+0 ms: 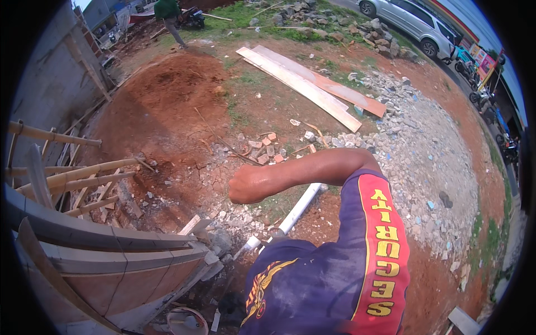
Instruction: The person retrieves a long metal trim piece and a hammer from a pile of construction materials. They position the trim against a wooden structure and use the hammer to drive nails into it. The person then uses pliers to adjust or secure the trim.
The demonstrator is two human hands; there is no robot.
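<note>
Right hand (244, 184) was closed, fingers curled into a fist, back of the hand up; couldn't tell if anything sat inside. Left hand out of frame, so its fingers couldn't be told either. Forearm crossed the view from the elbow at 3 o'clock of the fist, below a dark blue sleeve (352, 234) with a red panel.

Nearest things, clock read from the fist: thin stick (223, 142) at 11, long axis running 10-to-4, lower end meeting the forearm's outline (contact not clear, probably just overlap). White pipe (301, 206) at 4, on the ground, long axis between 1-2 and 7-8; upper end passed behind the forearm, lower end pointed toward the torso. Broken brick pieces (268, 149) lay at 1, just past the wrist.

Farther out: two long boards (304, 86) at 1, side by side, lengthwise about 10-to-4; grey gravel (435, 162) at 3; curved wooden formwork (123, 262) at 8; bamboo poles (84, 181) at 9; red soil (173, 84) at 11, with a person in green (166, 10) beyond.
</note>
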